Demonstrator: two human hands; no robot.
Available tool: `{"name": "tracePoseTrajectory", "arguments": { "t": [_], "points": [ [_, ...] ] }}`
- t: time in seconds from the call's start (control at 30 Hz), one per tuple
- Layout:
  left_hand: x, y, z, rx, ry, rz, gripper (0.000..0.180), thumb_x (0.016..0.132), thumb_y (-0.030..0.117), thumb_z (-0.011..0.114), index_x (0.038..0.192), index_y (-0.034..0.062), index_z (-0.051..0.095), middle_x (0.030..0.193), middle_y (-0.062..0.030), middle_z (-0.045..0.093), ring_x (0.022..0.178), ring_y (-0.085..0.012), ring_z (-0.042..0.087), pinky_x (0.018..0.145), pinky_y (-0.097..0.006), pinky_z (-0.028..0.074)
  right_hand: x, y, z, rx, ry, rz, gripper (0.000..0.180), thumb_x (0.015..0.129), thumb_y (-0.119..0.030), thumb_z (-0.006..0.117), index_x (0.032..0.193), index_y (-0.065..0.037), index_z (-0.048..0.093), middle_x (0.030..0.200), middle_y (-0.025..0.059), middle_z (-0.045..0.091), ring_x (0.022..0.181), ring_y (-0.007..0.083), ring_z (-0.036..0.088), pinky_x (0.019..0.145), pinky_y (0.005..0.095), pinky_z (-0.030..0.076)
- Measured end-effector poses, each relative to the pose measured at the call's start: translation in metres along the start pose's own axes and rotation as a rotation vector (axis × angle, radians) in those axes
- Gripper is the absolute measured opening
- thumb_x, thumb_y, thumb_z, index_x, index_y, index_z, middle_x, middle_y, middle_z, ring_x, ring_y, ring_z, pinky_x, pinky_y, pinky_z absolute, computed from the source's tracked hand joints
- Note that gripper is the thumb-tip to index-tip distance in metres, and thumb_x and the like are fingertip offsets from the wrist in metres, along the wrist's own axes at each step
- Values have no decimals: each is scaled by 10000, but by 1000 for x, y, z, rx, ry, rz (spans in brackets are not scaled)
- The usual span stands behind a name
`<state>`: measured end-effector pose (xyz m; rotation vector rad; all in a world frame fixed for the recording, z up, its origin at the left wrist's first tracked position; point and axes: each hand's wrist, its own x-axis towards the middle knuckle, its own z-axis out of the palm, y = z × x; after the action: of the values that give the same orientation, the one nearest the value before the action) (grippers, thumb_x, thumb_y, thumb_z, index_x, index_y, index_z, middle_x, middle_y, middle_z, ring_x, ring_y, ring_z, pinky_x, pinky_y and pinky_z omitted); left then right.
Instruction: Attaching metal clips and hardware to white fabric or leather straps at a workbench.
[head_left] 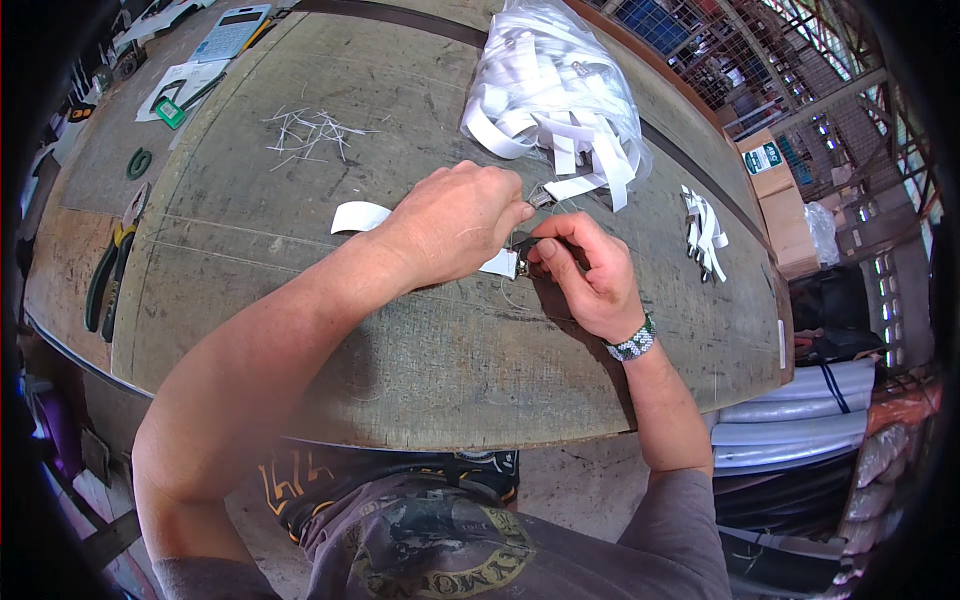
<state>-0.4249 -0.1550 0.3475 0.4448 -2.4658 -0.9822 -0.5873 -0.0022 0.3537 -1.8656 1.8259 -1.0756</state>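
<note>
A white strap (497, 264) lies on the worn table under my left hand (455, 220), and its curled loose end shows on the far side of the wrist. At its right end sits a small metal clip (522, 267). My left hand is closed, its fingers bent down over the strap; what they pinch is hidden. My right hand (595, 280) is closed, thumb and forefinger pinched on something small and dark beside the clip. A fine thread loops near the fingers. Just beyond them, another metal clip (541, 197) ends a strap from the plastic bag (555, 90).
White thread scraps (315, 133) lie at the far left. Black-and-yellow pliers (112, 262), a green cord coil (138, 163) and a calculator (230, 32) sit along the left. Several clipped straps (705, 235) lie at the right; cardboard boxes (780, 200) stand beyond the table edge.
</note>
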Motion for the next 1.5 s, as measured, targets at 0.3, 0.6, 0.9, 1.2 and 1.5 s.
{"name": "tracePoseTrajectory", "arguments": {
  "t": [0.3,0.6,0.9,1.2,1.5],
  "points": [
    [-1,-2,1,16,16,20,318,1016,236,606,869,-43,648,731,-230,663,819,-444,690,797,-525,511,0,-1,1,-22,0,-9,90,1008,-56,636,1082,-4,646,864,94,721,763,191,741,676,307,549],
    [0,-4,2,35,23,30,314,1021,231,595,878,-42,657,725,-222,669,812,-427,700,806,-514,516,0,1,2,-25,9,-17,91,1010,-62,640,1082,-9,647,862,93,720,749,192,733,668,309,546],
    [-1,-4,2,53,29,50,317,1026,238,587,876,-33,652,707,-201,665,823,-426,692,824,-514,509,1,-1,2,-34,4,-15,91,1011,-63,638,1084,-8,647,863,95,720,756,192,737,667,307,548],
    [0,-2,1,23,0,22,325,1034,246,577,872,-26,651,679,-176,656,781,-397,698,825,-504,509,1,2,2,-52,12,-38,91,1007,-57,638,1082,-7,646,858,96,720,753,194,737,668,310,549],
    [0,0,-3,-70,33,-34,315,1065,234,540,929,-43,602,660,-158,651,685,-314,704,722,-446,531,0,12,-1,277,71,163,146,1066,-129,594,1146,-8,617,917,44,721,770,110,683,669,260,535]
  ]
}}
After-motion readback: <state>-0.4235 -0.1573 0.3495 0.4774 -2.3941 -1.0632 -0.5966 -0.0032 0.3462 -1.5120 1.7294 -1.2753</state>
